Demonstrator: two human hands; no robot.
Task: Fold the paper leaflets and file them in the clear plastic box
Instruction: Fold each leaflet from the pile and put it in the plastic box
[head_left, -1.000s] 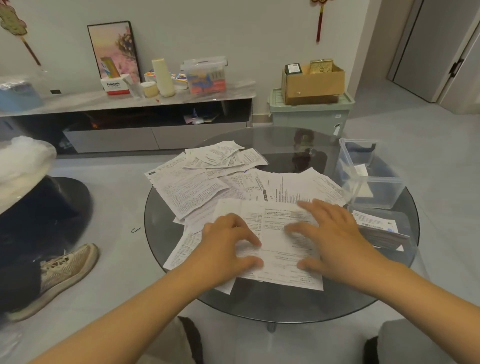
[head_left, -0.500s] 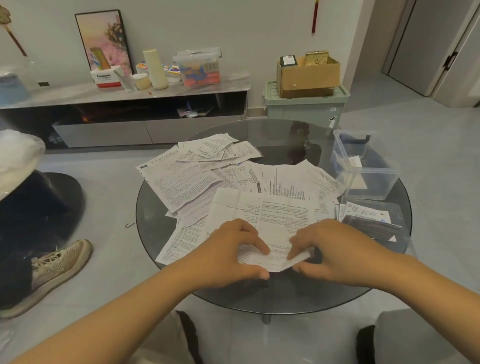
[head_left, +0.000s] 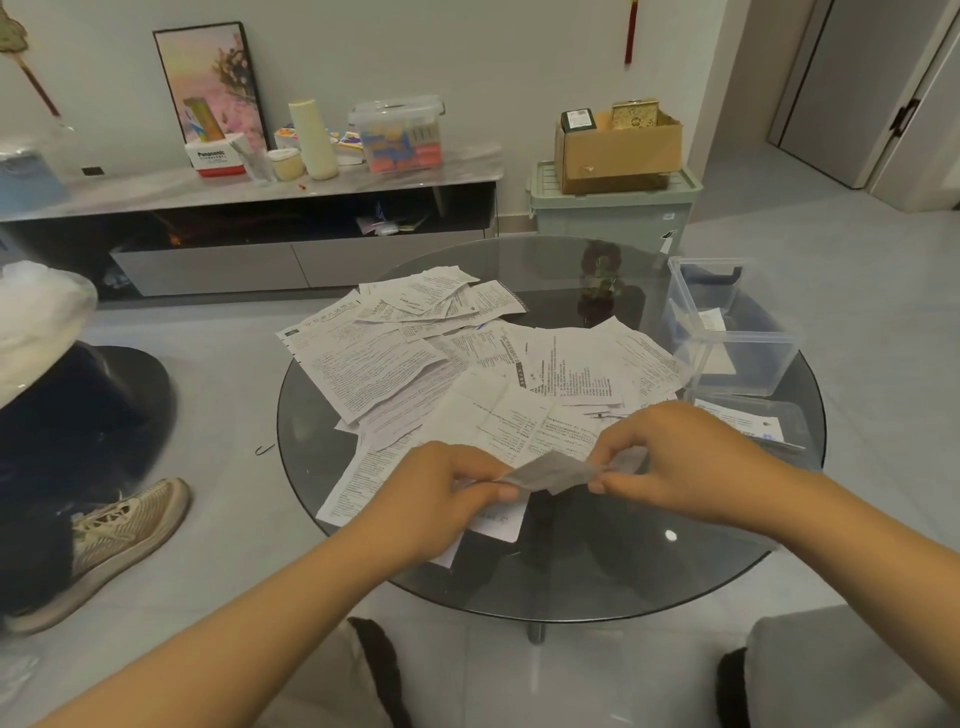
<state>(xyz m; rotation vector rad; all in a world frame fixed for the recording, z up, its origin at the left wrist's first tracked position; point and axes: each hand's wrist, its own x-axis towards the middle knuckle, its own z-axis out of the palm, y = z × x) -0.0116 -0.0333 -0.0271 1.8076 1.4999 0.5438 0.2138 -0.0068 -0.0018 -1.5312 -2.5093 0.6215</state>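
Note:
Several printed paper leaflets lie spread over a round dark glass table. Above its near edge I hold one leaflet lifted and bent between both hands. My left hand pinches its left end and my right hand pinches its right end. The clear plastic box stands open at the table's right side, with a folded paper or two inside. Its lid lies flat in front of it with a leaflet on it.
A person's shoe and dark leg are on the floor at the left. Behind the table stand a low TV cabinet with clutter, and a green bin carrying a cardboard box. My knees sit under the table's near edge.
Both hands were pressing a leaflet flat on the table; they then drew its near edge up, and now hold it off the surface, pinched at both ends.

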